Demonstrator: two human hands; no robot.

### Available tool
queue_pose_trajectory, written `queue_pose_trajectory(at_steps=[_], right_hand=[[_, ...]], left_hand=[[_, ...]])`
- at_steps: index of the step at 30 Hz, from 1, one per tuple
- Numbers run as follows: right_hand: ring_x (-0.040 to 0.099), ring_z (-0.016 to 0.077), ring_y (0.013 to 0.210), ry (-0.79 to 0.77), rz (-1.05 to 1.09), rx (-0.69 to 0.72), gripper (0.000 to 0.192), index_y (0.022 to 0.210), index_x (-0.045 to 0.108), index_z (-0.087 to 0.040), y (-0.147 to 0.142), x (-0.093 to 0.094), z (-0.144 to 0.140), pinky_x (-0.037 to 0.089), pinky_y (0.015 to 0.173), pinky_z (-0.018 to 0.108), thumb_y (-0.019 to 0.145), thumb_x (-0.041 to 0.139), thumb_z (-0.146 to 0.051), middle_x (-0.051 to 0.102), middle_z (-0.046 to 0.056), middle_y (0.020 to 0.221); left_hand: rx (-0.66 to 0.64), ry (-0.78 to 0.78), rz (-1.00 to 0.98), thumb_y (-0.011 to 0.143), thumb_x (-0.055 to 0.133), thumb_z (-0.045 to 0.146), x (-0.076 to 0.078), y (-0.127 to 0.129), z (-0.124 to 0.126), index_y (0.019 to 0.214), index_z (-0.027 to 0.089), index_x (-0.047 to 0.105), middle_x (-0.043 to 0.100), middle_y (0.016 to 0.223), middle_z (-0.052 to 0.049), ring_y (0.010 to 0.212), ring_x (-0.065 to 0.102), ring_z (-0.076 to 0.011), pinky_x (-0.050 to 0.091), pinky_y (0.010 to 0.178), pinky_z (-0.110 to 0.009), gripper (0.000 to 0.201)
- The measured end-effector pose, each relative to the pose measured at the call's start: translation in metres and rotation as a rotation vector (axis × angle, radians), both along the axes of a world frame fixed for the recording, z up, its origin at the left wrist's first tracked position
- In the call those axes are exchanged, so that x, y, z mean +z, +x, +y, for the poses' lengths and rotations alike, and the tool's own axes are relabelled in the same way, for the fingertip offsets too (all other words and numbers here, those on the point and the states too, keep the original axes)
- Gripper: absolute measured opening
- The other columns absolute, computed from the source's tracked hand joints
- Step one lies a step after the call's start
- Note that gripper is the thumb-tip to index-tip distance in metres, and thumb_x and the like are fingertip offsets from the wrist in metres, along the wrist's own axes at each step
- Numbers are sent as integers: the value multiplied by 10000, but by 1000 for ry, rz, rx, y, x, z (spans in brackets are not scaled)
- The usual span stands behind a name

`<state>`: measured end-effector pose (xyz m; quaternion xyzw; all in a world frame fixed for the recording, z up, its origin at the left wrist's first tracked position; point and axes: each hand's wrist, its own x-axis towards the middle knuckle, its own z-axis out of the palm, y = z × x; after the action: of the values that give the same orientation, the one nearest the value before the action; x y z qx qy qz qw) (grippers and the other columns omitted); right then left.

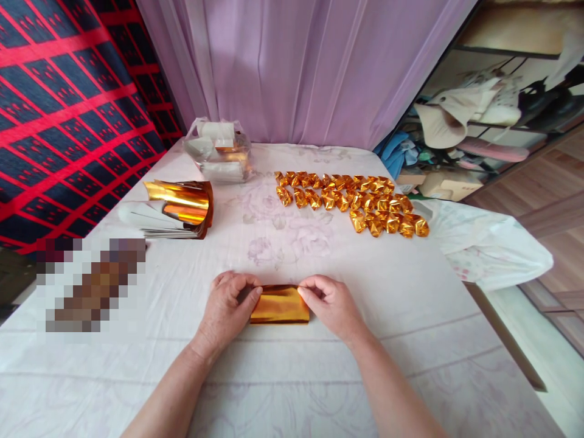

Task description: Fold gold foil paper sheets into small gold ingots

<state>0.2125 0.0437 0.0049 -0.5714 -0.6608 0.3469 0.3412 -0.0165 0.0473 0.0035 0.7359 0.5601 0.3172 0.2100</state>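
A sheet of shiny gold foil paper (280,307) lies low on the table in front of me, its far edge bent up or curled over. My left hand (232,304) pinches the far left corner between thumb and fingers. At the far right corner, my right hand (329,302) grips the paper in the same way. Beyond them, several folded gold foil pieces (335,199) stand in rows at the back right. A curved stack of gold and white paper sheets (189,207) rests at the back left.
A clear plastic bag (219,152) of paper packs sits at the table's far left. A pixelated object (98,286) lies near the left edge. A white plastic bag (497,243) hangs by the right edge. Shelves with a cap (440,118) and shoes stand right; a purple curtain (292,67) hangs behind.
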Motion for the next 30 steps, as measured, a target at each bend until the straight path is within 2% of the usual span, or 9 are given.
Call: queue_pose_trajectory(at_steps=[7, 20, 27, 30], right_hand=[[622, 132, 615, 42, -25, -39, 144, 755, 675, -221, -1, -5, -1, 466, 593, 230, 813, 563, -290, 705, 1, 701], [623, 137, 631, -19, 14, -32, 161, 743, 665, -223, 1, -2, 0, 477, 601, 235, 817, 559, -319, 700, -1, 698], [639, 143, 624, -2, -55, -66, 152, 725, 665, -231, -4, 1, -1, 467, 599, 239, 806, 555, -298, 709, -1, 685], [644, 146, 637, 37, -134, -88, 152, 730, 667, -239, -8, 0, -2, 457, 616, 246, 818, 553, -288, 712, 3, 696]], left_hand=[[24, 7, 25, 855, 545, 324, -3, 0, 0, 795, 245, 667, 677, 704, 10, 732, 594, -195, 429, 839, -398, 157], [37, 11, 33, 852, 547, 319, -4, 0, 1, 782, 247, 678, 677, 709, 1, 737, 603, -194, 449, 825, -381, 165], [38, 60, 99, 868, 548, 293, -5, 0, 1, 788, 234, 678, 685, 796, -24, 788, 624, -209, 466, 795, -387, 164], [78, 96, 155, 851, 570, 278, -5, 2, 0, 786, 234, 697, 681, 966, -58, 929, 616, -247, 467, 872, -434, 150]])
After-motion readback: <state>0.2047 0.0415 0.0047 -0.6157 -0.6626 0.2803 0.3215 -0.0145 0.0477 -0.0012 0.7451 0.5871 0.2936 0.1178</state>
